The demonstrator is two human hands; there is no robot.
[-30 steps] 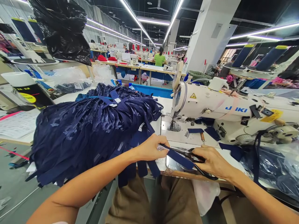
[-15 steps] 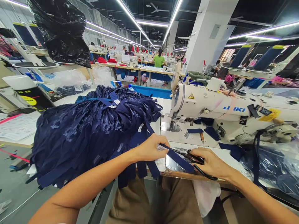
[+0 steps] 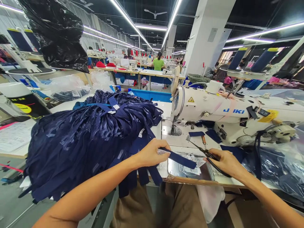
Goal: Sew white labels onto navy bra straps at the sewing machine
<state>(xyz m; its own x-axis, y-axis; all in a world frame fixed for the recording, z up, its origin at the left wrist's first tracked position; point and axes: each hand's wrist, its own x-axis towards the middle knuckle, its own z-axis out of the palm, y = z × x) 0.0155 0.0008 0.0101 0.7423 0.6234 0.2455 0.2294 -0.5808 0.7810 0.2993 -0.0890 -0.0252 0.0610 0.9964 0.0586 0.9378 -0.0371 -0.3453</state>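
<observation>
One view only, the head camera. Your left hand [image 3: 152,154] stays pinched shut on the dark navy fabric strip [image 3: 180,159], pinning it flat near the bench [image 3: 166,109] front edge. What changed: your right hand [image 3: 224,162], closed around the black-handled scissors [image 3: 206,154], has pulled away, so the blades are now clear of the strip and pointing toward the white sewing machine [image 3: 213,109]. Looks like the snip's finished. The big heap of navy strips [image 3: 90,133] hasn't budged.
</observation>
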